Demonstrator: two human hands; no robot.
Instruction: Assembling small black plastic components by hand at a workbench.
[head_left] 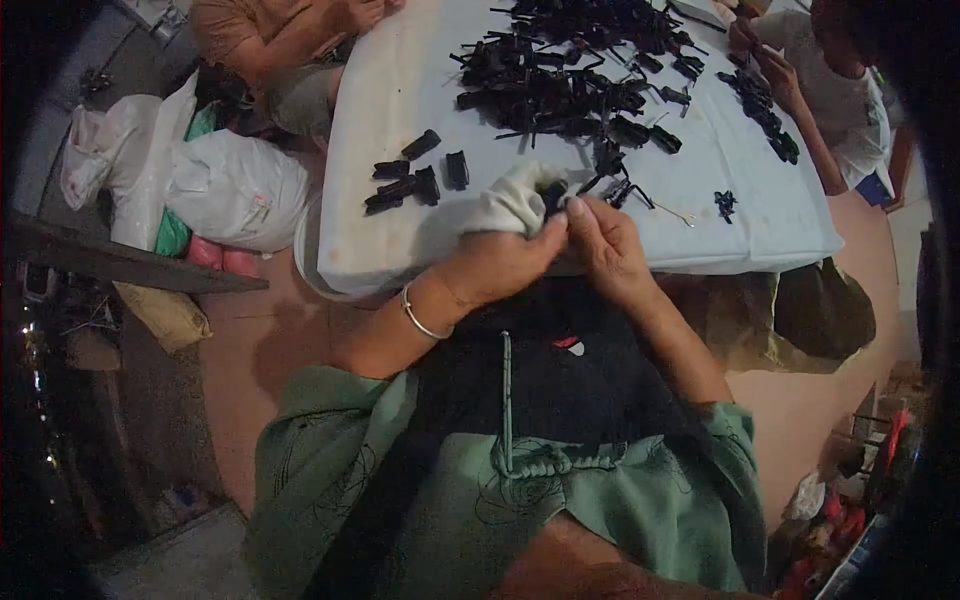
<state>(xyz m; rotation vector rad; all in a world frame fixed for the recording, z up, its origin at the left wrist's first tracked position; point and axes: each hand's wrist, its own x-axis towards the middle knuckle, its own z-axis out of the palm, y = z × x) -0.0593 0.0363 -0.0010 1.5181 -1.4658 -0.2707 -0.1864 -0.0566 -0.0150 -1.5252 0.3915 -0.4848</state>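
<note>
My left hand (pixel 508 262) is closed around a small black plastic part (pixel 554 196), with a crumpled off-white cloth (pixel 505 205) bunched over or around its fingers. My right hand (pixel 610 250) meets it at the table's near edge, thumb and fingers pinched against the part; what exactly they grip is too small to make out. Just beyond lies a large heap of black plastic parts (pixel 570 85), some with thin stems. Several separate black blocks (pixel 427 185) lie to the left. A thin pale tool with a forked tip (pixel 672 211) rests right of my hands, near tiny black pieces (pixel 725 205).
The table (pixel 375 90) has a pale cover. One person (pixel 270 50) sits at the far left; another (pixel 835 110) works at the right beside a row of black parts (pixel 765 115). White bags (pixel 235 190) stand left, a brown sack (pixel 790 315) under the table's right.
</note>
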